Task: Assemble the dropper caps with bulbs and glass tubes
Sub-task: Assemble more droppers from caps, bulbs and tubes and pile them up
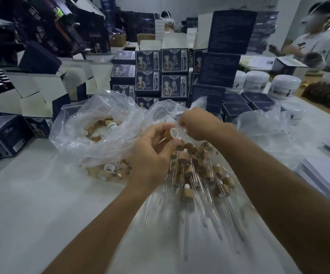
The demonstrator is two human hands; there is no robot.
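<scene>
My left hand [152,153] pinches a wooden dropper cap [171,133] with a white inner ring, its opening turned toward me. Just to the right of the cap, my right hand [197,123] has its fingers curled around something small and pale; I cannot tell what it is. Under both hands lies a pile of assembled droppers [197,175] with wooden caps and glass tubes on clear plastic. A clear plastic bag [93,123] at the left holds several loose wooden caps. More loose caps [110,170] lie in front of that bag.
Stacked dark printed boxes [161,76] stand behind the bags. White jars [282,85] sit at the back right, folded open cartons [33,91] at the left, paper stacks [324,175] at the right edge. A person [310,42] sits at the far right.
</scene>
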